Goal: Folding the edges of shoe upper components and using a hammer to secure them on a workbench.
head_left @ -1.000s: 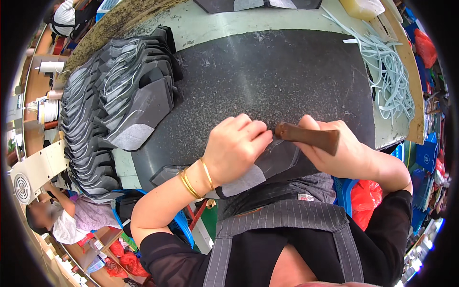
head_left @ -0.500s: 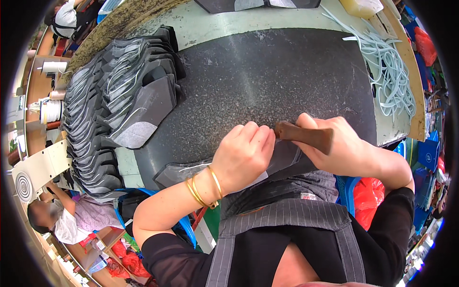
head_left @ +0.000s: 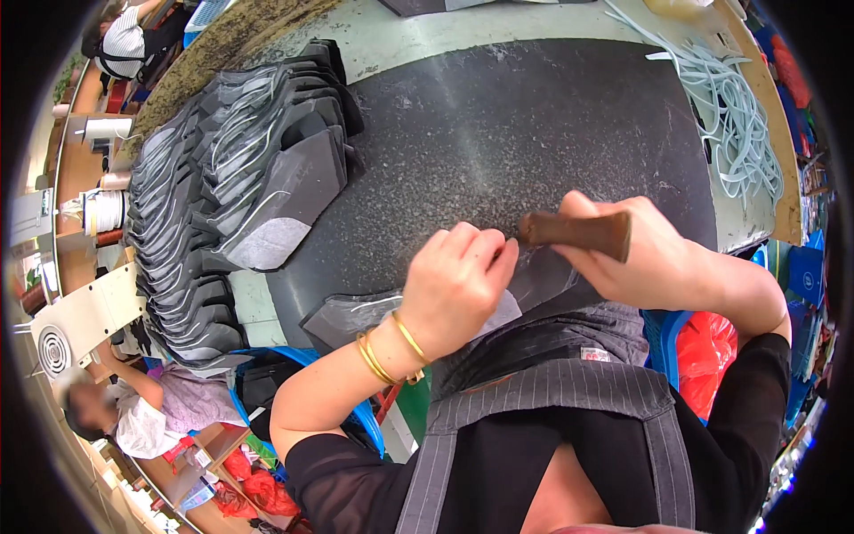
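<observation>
Head view, and the pale worktable [head_left: 396, 43] is filling most of it, with a broad dark board [head_left: 543, 111] lying across the middle, likely serving as a firm surface to press or strike on. Along its left side the stack of dark grey pieces [head_left: 298, 178] is running in overlapping rows, probably fanned so that single pieces lift off easily. Over on the far right a tangle of pale blue strips [head_left: 743, 138] is spilling past the board, seemingly parked clear of the working spot.

Now the near edge! A flat grey piece [head_left: 550, 278] is lying under the hands, close to the person's body, perhaps for a straight look down. More grey material [head_left: 351, 313] is showing left of the wrist; whether the two are joined, the arm is hiding.

The right hand [head_left: 645, 249] is gripping a brown tool [head_left: 578, 233], its rounded end pointing at the other hand, likely for close control. The left hand [head_left: 458, 276] is curling its fingers right by that end, perhaps steadying the work; whether they are pinching anything, I cannot tell. Gold bangles [head_left: 381, 356] are circling its wrist.

And the changes since a second ago: the whole scene is sitting further right, the grey material left of the wrist is showing more, and the tool is lying nearer level.
</observation>
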The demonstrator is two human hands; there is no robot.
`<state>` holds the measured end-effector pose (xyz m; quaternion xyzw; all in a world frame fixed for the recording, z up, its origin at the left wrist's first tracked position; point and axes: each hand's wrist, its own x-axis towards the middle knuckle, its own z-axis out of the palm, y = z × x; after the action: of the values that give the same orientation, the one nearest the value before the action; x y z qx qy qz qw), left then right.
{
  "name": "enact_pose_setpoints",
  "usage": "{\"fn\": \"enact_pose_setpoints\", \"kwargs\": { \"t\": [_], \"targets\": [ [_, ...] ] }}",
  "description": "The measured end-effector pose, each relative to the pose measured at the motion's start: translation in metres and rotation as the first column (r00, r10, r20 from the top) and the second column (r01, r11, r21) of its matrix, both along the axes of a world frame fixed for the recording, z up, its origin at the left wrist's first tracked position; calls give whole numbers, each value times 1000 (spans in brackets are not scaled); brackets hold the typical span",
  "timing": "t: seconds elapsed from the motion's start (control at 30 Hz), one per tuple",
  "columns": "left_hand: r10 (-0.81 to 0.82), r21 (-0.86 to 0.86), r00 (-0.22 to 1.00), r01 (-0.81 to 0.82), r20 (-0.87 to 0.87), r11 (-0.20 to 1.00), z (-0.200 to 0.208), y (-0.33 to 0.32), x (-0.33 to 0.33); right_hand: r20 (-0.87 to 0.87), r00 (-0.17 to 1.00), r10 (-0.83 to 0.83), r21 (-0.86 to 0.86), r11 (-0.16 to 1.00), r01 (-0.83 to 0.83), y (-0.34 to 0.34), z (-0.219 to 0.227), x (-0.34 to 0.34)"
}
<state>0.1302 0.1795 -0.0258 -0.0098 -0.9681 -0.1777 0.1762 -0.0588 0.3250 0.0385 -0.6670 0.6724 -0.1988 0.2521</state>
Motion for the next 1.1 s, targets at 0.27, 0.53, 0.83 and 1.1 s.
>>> {"fn": "enact_pose_setpoints", "kwargs": {
  "t": [0.27,0.53,0.83,1.1],
  "targets": [
    [78,285,981,-126,176,950,2,-6,23,-100,993,58,7,998,-57,-7,-8,11],
    [59,339,992,-95,114,936,2,-1,-2,-115,993,-31,-2,1000,31,-6,0,8],
    [73,414,968,-170,239,894,8,-19,-8,-36,985,-169,-42,985,168,12,-17,-14],
    [67,18,997,-67,24,998,4,-7,0,-76,996,43,6,999,-43,-1,-25,5]
  ]
}}
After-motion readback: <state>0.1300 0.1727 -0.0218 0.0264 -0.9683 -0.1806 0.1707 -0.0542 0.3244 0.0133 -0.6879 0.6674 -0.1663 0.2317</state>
